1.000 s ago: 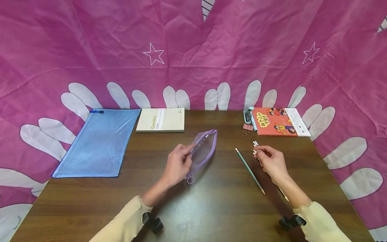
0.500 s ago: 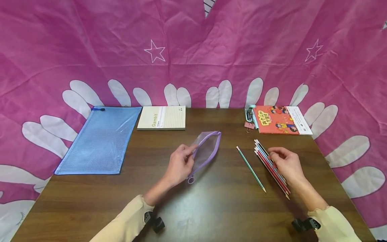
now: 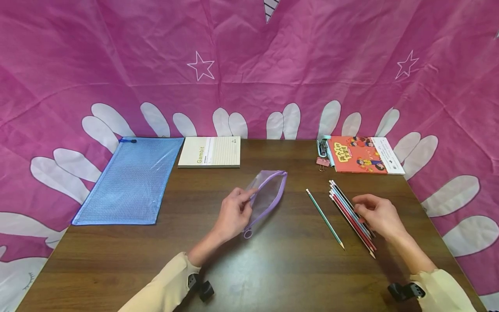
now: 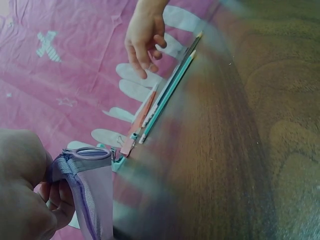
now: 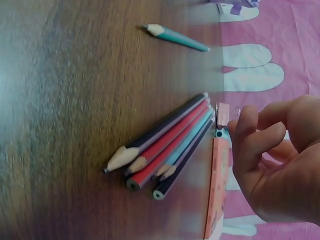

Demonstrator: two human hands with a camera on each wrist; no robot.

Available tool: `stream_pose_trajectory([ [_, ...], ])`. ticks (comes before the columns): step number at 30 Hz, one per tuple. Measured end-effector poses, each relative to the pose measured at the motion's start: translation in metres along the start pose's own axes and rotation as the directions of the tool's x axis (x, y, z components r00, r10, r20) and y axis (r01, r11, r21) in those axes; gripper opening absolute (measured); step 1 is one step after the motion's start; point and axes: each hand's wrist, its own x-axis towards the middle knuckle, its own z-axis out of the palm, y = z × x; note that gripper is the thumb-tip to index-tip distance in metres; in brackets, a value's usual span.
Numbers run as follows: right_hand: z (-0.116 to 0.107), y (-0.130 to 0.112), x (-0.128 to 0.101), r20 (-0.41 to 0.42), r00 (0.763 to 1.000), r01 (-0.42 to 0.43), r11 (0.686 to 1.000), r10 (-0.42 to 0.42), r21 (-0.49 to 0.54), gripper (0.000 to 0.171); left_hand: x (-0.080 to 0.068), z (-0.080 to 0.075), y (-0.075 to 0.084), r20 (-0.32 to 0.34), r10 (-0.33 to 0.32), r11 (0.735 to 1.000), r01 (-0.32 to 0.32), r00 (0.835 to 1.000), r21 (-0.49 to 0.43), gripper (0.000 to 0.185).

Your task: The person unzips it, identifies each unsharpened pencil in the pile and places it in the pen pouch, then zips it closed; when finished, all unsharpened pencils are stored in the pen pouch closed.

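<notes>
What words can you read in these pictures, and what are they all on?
"Gambit": on the cream notebook; the tinier print on its cover is too small to read.
"两个人的": seems to be the title's top row on the red book; the row below and its small print are too blurred.
Pencils: no readable writing.

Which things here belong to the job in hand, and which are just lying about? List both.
Likely part of the job:
- purple pouch, held by the left hand
- pencil group, nearest the right hand
- green pencil, lying apart

Apparently just lying about:
- blue folder
- Gambit notebook
- orange book
- pink clip
- teal-and-black item, unclear
</notes>
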Motion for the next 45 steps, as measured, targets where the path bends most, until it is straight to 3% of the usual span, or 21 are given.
stream_pose_trajectory([
  [8, -0.0034, 0.0047, 0.0015, 0.009, 0.998, 0.058, 0.992, -0.058, -0.112, 0.024, -0.001, 0.0017, -0.002, -0.015, 0.026, 0.999, -0.025, 1.0, 0.021, 0.043],
  [21, 0.0009, 0.0069, 0.0025, 0.12, 0.991, 0.068, 0.989, -0.053, -0.128, 0.018, 0.0005, 0.0013, -0.0021, -0.012, 0.017, 1.0, -0.017, 1.0, 0.013, 0.044],
  [45, 0.0044, 0.0099, 0.0064, 0.113, 0.991, 0.099, 0.972, -0.076, -0.215, 0.017, -0.0004, 0.0021, -0.0007, 0.001, -0.001, 1.0, 0.001, 1.0, -0.016, 0.045],
])
